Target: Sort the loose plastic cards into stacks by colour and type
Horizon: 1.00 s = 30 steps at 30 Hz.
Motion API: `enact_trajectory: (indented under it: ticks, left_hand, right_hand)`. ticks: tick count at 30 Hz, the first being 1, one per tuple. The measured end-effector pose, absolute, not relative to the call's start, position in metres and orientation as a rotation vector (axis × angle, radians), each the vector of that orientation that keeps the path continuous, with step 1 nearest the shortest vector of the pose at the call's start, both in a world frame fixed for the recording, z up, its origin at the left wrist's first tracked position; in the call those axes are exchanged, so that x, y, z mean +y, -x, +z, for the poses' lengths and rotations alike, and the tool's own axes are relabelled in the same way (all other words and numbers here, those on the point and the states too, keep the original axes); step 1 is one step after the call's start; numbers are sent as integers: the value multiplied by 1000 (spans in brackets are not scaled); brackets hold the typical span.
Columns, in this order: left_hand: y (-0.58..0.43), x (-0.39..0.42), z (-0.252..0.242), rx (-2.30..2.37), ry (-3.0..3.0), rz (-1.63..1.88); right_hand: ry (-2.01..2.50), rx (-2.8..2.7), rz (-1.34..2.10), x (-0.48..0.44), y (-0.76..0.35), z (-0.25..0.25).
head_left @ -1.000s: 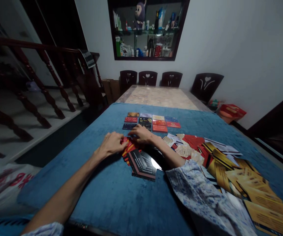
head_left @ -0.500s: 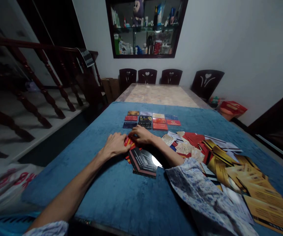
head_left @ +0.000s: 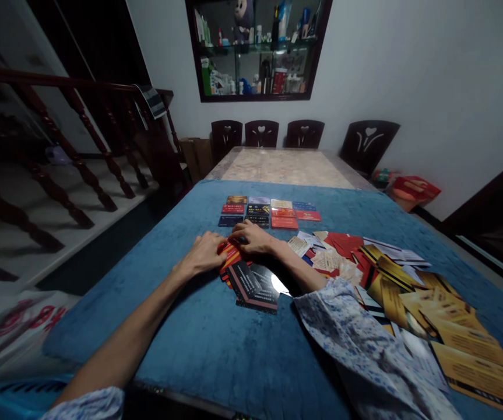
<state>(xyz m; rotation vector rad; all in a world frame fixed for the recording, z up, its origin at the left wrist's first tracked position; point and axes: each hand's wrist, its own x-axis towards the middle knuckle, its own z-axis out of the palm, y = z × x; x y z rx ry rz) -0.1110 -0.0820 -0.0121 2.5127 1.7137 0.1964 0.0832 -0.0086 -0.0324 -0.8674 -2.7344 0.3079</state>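
While our left hand (head_left: 203,252) and right hand (head_left: 253,238), both half-curled, touch red-and-yellow rectangular cards (head_left: 230,255) (firm grip: we cannot tell), we list glossy black printed cards (head_left: 251,287) overlapping these at five o'clock.

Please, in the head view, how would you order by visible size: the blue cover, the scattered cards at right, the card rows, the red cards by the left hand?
1. Blue cover
2. Scattered cards, partly hidden
3. Card rows, farther away
4. Red cards, partly hidden

Both arms (head_left: 140,332) reach forward, curled fingers (head_left: 240,232) close together.
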Motion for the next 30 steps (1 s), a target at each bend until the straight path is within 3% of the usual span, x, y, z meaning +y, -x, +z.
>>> enact_trajectory:
  ticks: [11, 30]
  left_hand:
    - [135, -81, 4, 1576, -2478, 82]
    - [162, -67, 10, 1501, -2289, 520]
  right_hand:
    - [811, -2748, 392, -5, -84, -38]
    - [869, -2460, 315, -10, -79, -35]
